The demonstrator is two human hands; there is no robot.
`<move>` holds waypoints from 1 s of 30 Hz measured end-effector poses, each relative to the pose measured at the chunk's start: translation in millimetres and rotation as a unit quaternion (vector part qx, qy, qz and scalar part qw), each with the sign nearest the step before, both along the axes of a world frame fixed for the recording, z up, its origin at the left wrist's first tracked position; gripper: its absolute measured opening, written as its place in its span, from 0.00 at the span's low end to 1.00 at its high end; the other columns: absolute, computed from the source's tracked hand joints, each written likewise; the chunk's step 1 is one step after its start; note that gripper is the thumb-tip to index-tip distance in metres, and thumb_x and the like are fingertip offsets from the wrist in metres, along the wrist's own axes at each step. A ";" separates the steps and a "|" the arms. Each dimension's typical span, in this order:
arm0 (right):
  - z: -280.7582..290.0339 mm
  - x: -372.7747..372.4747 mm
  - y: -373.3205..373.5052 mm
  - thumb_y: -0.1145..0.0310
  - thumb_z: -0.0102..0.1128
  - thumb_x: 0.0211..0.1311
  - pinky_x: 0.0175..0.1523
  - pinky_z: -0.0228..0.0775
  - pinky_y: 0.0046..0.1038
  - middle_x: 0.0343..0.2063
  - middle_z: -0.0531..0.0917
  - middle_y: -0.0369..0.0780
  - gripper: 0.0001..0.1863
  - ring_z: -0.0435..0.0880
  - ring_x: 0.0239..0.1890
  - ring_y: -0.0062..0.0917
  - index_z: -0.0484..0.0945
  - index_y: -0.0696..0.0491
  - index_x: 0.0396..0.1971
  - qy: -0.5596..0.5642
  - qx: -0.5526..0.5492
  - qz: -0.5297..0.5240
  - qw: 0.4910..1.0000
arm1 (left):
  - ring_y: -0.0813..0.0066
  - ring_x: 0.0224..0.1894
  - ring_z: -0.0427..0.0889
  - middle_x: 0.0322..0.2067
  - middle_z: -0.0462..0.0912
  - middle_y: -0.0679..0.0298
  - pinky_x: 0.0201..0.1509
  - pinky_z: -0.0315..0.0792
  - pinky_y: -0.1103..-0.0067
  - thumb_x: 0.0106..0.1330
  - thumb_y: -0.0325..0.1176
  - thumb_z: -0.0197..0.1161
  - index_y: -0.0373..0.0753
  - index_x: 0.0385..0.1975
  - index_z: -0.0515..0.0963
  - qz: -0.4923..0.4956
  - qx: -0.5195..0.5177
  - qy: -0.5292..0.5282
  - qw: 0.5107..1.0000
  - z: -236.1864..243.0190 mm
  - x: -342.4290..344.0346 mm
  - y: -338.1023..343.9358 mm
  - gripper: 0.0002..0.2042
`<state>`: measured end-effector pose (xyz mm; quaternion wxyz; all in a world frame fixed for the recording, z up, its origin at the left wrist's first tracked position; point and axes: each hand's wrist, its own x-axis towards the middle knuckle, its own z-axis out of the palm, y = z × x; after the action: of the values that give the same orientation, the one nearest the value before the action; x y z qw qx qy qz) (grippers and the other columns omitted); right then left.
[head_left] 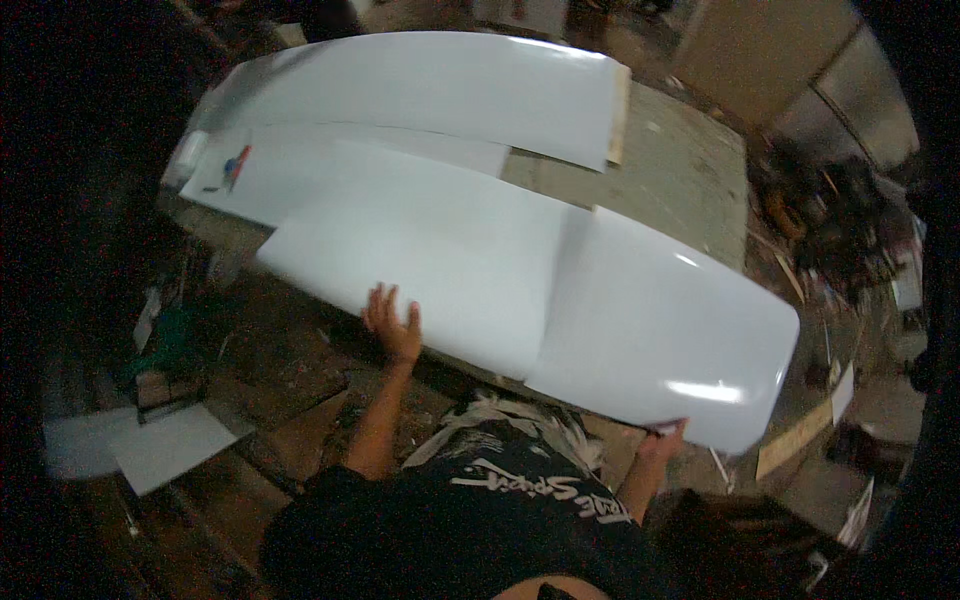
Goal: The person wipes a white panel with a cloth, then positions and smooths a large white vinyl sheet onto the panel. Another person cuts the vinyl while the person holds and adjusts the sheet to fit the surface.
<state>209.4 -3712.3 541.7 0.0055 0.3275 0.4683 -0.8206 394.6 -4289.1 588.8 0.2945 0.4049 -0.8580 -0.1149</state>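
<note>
My left hand [393, 325] rests, fingers spread, on the near edge of a glossy white sheet [440, 260]. My right hand [664, 437] has its fingers closed on the lower edge of a white panel [670, 310] at the right, which joins or overlaps the middle sheet. Behind them lies a long white sheet [420, 85] with a pale wooden strip [618, 115] at its right end. A small red-and-blue object [236, 165], too small to name, sits on white material at the left. The sheets lie across a worn greenish-grey table [680, 170].
Loose white boards [170, 450] lie at the lower left, near a green object [165, 335]. A long wooden plank [795, 440] is at the lower right. Dark clutter [830, 230] and tan boards [745, 50] stand beyond the table's right side.
</note>
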 end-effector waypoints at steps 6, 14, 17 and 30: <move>-24.4 21.8 25.2 0.45 0.55 0.75 0.76 0.60 0.50 0.71 0.64 0.46 0.38 0.67 0.69 0.44 0.58 0.55 0.73 -0.128 -0.093 -0.042 0.987 | 0.48 0.78 0.53 0.74 0.61 0.52 0.78 0.41 0.46 0.69 0.52 0.66 0.39 0.64 0.71 0.026 -0.011 -0.024 0.999 43.8 -20.0 35.9 0.30; -37.7 43.7 36.1 0.53 0.50 0.80 0.76 0.60 0.46 0.66 0.72 0.44 0.26 0.70 0.68 0.39 0.67 0.55 0.66 0.072 -0.228 0.040 0.970 | 0.48 0.72 0.64 0.68 0.70 0.49 0.76 0.58 0.57 0.63 0.51 0.71 0.39 0.65 0.71 -0.453 0.133 -0.005 0.882 70.8 -286.9 114.9 0.34; -32.3 40.4 26.3 0.53 0.55 0.77 0.65 0.73 0.44 0.60 0.78 0.41 0.26 0.77 0.60 0.36 0.70 0.57 0.64 0.058 -0.248 -0.011 0.967 | 0.48 0.73 0.63 0.68 0.70 0.48 0.77 0.56 0.56 0.64 0.65 0.62 0.40 0.68 0.69 -0.458 0.115 -0.126 0.872 70.6 -370.6 126.2 0.40; 84.0 14.9 -48.2 0.43 0.41 0.77 0.69 0.67 0.48 0.65 0.75 0.42 0.32 0.73 0.65 0.39 0.70 0.52 0.67 0.109 -0.216 -0.122 0.963 | 0.47 0.69 0.72 0.65 0.75 0.45 0.73 0.65 0.59 0.54 0.83 0.55 0.34 0.65 0.75 -0.522 0.170 -0.406 0.730 109.1 -444.6 131.4 0.54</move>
<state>224.3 -3760.5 625.7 -0.0756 0.2819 0.2341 -0.9274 -49.9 -4157.7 697.9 -0.2621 -0.0557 -0.9381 -0.2193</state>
